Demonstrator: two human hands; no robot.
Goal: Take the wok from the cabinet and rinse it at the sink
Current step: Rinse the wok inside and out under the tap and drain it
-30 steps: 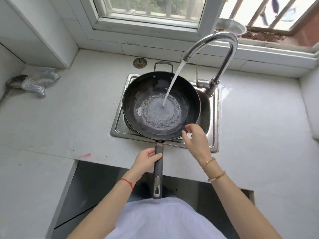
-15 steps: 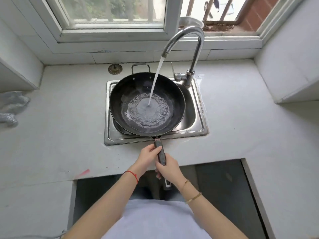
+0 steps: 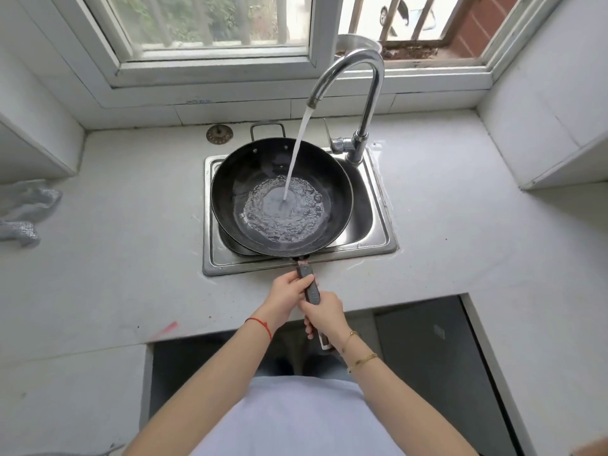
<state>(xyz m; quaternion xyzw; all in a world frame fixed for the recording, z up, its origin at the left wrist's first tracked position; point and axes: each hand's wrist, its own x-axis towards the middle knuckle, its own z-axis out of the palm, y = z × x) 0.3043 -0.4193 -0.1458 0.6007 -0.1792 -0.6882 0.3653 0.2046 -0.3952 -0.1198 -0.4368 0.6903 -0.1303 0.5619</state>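
Note:
A black wok (image 3: 237,179) rests over the steel sink (image 3: 378,245), its long dark handle (image 3: 311,291) pointing toward me. Water streams from the curved chrome faucet (image 3: 368,93) into the wok's middle, where a bubbling pool has gathered. My left hand (image 3: 288,292) grips the handle near the wok. My right hand (image 3: 324,315) grips the same handle just behind it, closer to my body. A small loop handle on the wok's far side sticks up over the back rim of the sink.
A grey cloth (image 3: 23,209) lies on the white counter (image 3: 115,241) at the far left. A round drain fitting (image 3: 219,134) sits behind the sink. A window (image 3: 214,28) runs along the back wall. An open dark cabinet space (image 3: 427,357) lies below the counter.
My right hand left the wok's rim and came down onto the handle behind my left hand. More water has pooled in the wok.

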